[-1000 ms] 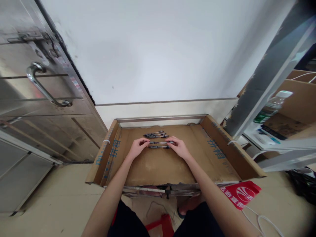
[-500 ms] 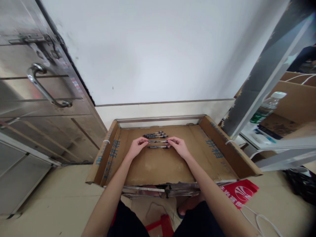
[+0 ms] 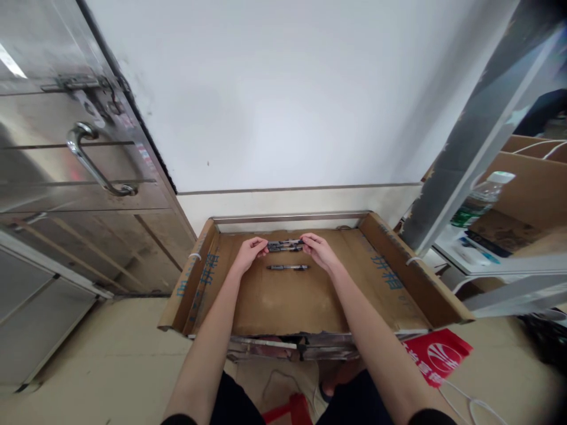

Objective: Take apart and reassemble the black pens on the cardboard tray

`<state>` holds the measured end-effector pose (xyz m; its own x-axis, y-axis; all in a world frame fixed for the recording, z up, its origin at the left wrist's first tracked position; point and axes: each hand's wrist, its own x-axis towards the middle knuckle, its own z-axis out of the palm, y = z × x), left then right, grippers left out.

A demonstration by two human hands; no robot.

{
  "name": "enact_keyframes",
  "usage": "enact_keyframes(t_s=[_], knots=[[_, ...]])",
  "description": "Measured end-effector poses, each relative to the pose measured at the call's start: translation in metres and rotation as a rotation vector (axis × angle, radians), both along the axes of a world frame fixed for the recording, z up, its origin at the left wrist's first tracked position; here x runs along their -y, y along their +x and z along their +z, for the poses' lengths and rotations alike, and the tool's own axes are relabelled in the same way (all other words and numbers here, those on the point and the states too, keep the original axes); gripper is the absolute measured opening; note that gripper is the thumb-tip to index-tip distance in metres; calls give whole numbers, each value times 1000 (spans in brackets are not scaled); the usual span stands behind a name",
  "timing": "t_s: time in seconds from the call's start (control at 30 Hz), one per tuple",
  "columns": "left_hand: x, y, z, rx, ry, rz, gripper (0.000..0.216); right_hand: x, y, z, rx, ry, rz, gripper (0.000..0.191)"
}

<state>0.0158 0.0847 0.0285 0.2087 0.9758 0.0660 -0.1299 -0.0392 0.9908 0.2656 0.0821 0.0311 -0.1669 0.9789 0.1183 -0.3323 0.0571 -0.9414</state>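
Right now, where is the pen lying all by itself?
In the head view, the lone pen lies near the middle of the cardboard tray, just nearer the person than the pen bunch held between the left hand and right hand.

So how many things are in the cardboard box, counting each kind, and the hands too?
hands: 2, the left hand and the right hand
single pen lying alone: 1
bunch of pens pinched between the hands: 1 bunch, too blurry to count inside
total: 4
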Motion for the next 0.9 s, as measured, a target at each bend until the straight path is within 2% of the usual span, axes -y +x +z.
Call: enact_keyframes(t_s=[0.2, 0.43, 0.57, 0.7, 0.9], knots=[[-5, 6, -2, 112, 7, 9, 33, -11, -2, -3, -106, -12, 41, 25], [-4, 11, 5, 213, -7, 66, 31, -9, -3, -11, -58, 11, -67, 28], [-1, 14, 8, 244, 13, 102, 28, -6, -6, -9, -85, 18, -53, 28], [1, 16, 3, 302, -2, 140, 30, -4, -8, -10, -122, 20, -59, 28], [2, 17, 2, 270, 8, 156, 32, -2, -11, -10, -84, 16, -97, 28]])
